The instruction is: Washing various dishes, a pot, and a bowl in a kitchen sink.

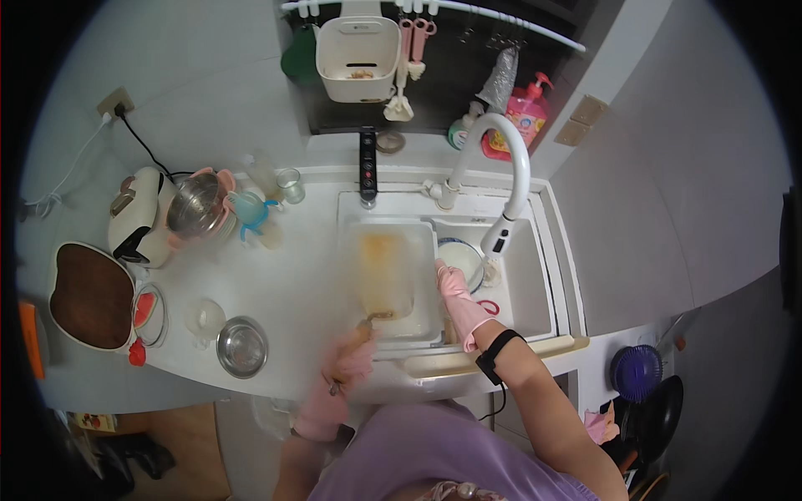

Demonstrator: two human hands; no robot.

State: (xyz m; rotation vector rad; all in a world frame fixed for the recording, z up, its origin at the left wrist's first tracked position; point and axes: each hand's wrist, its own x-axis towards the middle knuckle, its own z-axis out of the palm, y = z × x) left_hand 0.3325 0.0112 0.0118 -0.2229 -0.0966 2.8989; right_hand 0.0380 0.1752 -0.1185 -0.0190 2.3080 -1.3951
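Observation:
My left hand [354,363], in a pink rubber glove, is closed around a brownish handled utensil with a metal end, blurred; its kind is unclear. The utensil's tip is beside a hazy container [385,275] with orange-yellow residue, in the white tray [426,325] over the sink's left part. My right hand [452,282], gloved in pink too, is at the tray's right edge, close to a white bowl with a blue rim [460,257] in the sink basin [526,282]. Whether its fingers grip anything is hard to tell. The white faucet [519,163] arches over the basin. A red ring-shaped thing [489,307] lies there.
Left on the counter are a steel bowl [242,347], a glass cup [291,186], a steel strainer basket [197,206], a white appliance [141,216] and a brown board [93,295]. Soap bottles [523,119] stand behind the faucet. A white bin [358,59] hangs above.

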